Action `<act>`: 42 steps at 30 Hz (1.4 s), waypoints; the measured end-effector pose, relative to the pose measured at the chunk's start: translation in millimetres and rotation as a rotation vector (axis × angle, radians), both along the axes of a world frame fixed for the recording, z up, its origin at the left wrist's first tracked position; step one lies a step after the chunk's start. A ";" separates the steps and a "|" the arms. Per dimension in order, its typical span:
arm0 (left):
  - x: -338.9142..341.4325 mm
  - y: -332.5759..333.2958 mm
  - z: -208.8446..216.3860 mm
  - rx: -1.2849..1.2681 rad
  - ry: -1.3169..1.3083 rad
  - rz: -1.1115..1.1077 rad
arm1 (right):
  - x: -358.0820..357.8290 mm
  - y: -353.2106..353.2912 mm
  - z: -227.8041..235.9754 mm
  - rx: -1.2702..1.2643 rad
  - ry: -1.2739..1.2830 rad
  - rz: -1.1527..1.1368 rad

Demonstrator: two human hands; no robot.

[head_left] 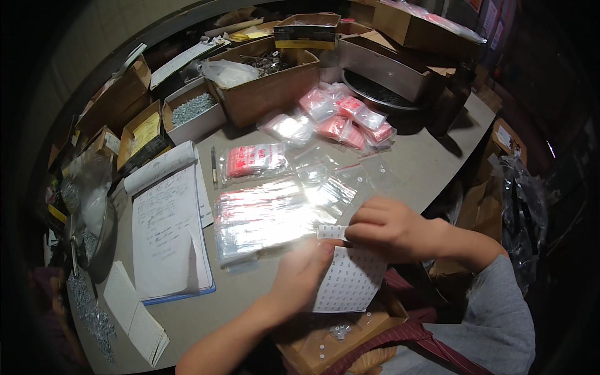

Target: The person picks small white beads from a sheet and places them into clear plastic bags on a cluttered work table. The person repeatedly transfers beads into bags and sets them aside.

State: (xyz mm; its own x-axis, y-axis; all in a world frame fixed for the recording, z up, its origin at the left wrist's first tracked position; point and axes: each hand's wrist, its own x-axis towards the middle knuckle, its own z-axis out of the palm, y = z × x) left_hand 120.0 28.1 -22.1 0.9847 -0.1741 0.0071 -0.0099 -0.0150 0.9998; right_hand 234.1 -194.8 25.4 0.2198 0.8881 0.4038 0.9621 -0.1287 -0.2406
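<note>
My left hand (303,275) grips a white sticker sheet (350,281) printed with rows of small marks, its thumb lying across the upper part. The fingers of my right hand (384,225) are curled and pinched at the sheet's upper right edge; the fingertips are partly hidden. Just beyond the hands lies a wide stack of clear plastic zip bags (262,215), glaring in the light. Several loose clear bags (378,172) with small round white stickers lie behind it. Below the sheet, an open cardboard box (369,328) at my lap holds small clear pieces and a few round stickers.
A clipboard with written paper (165,231) lies at left, beside a pen (215,167) and a notebook (134,312). Red-printed bag packs (353,119) lie farther back. Boxes of metal hardware (269,90) line the far edge; loose screws (90,312) are at left.
</note>
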 end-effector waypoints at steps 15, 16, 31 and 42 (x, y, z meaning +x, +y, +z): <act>0.1 0.9 5.5 0.063 -0.037 -0.040 | 115.3 -30.0 -2.2 -0.361 0.097 -0.559; -0.5 0.5 5.9 0.066 -0.036 -0.036 | 113.0 -27.8 -1.3 -0.398 -0.007 -0.622; -2.3 -0.5 10.0 0.078 -0.112 0.024 | 94.2 23.6 5.6 -0.271 0.400 -0.272; 0.7 -0.7 3.9 0.105 -0.121 -0.003 | 98.5 -4.0 9.3 -0.200 0.585 -0.240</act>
State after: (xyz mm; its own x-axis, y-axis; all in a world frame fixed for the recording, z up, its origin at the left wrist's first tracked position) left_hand 120.7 27.4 -18.2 0.9773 -0.1827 0.1074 -0.1305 -0.1194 0.9842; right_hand 332.6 -198.8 34.8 0.5539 0.8325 -0.0094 0.6193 -0.4196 -0.6636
